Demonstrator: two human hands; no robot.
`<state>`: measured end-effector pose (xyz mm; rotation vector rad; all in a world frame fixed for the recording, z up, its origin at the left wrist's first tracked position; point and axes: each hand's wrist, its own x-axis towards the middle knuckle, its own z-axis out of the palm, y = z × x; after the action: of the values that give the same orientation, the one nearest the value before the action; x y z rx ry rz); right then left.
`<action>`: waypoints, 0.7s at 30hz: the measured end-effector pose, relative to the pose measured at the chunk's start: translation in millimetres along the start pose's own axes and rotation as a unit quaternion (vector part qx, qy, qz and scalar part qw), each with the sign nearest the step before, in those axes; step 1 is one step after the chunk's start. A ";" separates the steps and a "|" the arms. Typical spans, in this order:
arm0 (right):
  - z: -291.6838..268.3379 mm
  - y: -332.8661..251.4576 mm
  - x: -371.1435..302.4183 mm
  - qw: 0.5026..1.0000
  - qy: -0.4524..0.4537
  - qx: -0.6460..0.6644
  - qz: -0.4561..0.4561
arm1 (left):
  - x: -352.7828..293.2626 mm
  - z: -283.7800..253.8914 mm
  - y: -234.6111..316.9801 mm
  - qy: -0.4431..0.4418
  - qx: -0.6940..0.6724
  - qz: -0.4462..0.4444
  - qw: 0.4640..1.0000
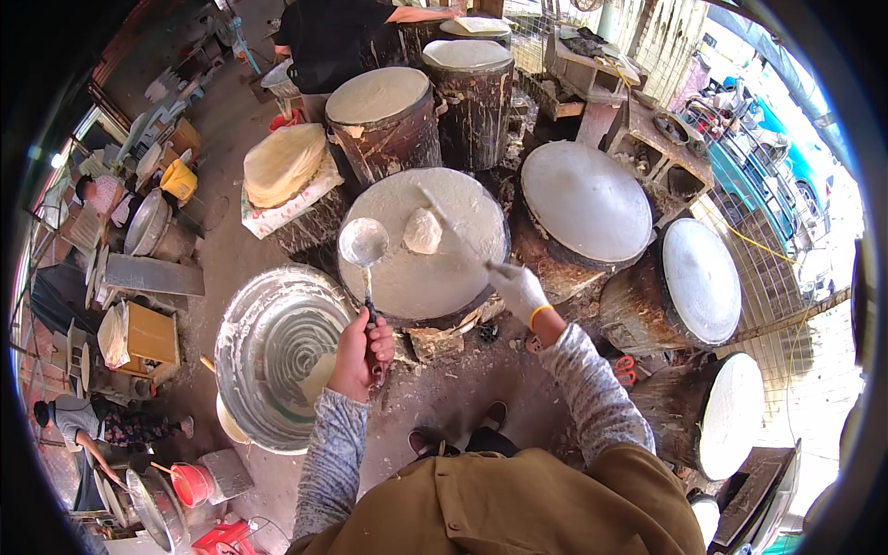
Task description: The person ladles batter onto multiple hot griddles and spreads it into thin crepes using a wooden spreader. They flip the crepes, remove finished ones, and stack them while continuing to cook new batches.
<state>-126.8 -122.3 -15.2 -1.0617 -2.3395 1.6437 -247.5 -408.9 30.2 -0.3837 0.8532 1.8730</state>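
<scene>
My left hand (363, 355) is closed around the dark handle of a metal ladle (363, 242). The ladle's whitish bowl is over the left part of a round griddle (398, 294) coated with pale batter. On the griddle sits a lump of dough (423, 231). My right hand (517, 289), in a white glove, grips a long thin scraper (453, 220) that slants across the griddle just right of the lump. To the left, close to my left hand, a large metal basin (242, 347) holds some pale batter at its bottom.
Round drum stoves with pale tops, such as a griddle (586, 201), curve around to the right. Stacked flatbreads (285, 165) lie at the left back. A person (333, 42) in dark clothes stands at the far side, another person (102, 421) at the lower left.
</scene>
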 end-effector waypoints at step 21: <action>-3.7 20.0 -78.4 0.819 -0.303 0.463 0.154 | -0.7 64.0 -37.0 -0.180 -0.459 -0.094 0.865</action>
<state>-56.4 -161.4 -7.0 -0.7414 -1.1507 3.0856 -207.5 -354.9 61.2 -0.6306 -0.3774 1.9712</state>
